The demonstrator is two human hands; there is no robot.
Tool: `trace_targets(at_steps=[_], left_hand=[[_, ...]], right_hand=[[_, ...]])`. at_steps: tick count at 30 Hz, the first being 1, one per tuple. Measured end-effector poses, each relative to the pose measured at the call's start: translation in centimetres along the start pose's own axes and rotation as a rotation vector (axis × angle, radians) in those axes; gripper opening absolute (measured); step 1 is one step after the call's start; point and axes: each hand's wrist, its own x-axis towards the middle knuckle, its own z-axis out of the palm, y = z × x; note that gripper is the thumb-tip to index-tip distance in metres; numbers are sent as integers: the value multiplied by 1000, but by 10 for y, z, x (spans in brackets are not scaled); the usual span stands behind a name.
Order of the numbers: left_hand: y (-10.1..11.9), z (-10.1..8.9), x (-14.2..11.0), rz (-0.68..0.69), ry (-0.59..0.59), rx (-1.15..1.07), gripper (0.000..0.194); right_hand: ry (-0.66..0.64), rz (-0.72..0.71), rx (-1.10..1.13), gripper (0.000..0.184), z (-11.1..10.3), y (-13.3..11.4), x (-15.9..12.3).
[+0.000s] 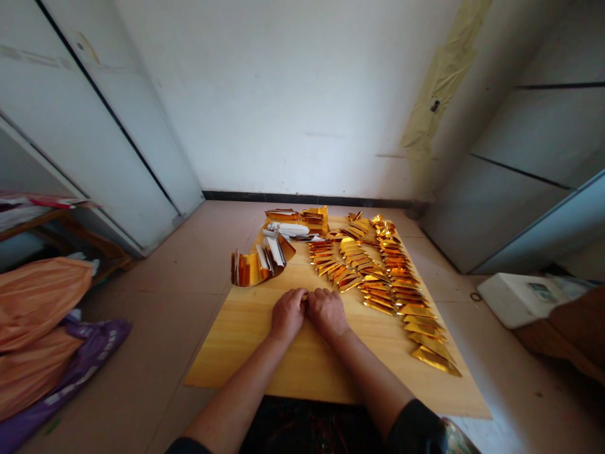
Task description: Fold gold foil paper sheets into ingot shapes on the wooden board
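Note:
Close together over the wooden board (pixel 246 340), my left hand (pixel 288 313) and my right hand (pixel 326 310) both have their fingers curled inward. Whatever they pinch between them is hidden, apart from a tiny bit at the fingertips that I cannot name. Just beyond my right hand, folded gold foil papers (pixel 359 258) lie in overlapping rows. A longer row of folded gold papers (pixel 409 290) runs along the board's right side. Past my left hand is a curved stack of gold and white paper sheets (pixel 259 261), standing on edge.
More gold and white sheets (pixel 295 227) lie at the board's far edge. Orange and purple bags (pixel 42 340) sit on the floor at left. To the right are a white box (pixel 520 296) and a grey cabinet (pixel 510 170). A white wall (pixel 293 101) stands behind.

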Motion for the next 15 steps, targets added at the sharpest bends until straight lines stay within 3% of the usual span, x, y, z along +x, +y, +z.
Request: trace_targets(at_steps=[6, 15], left_hand=[[-4, -3, 4, -18, -21, -64, 32], [-9, 2, 5, 71, -20, -11, 40]], right_hand=[[-33, 99, 72, 16, 10, 5, -1], [-60, 87, 45, 15, 9, 6, -4]])
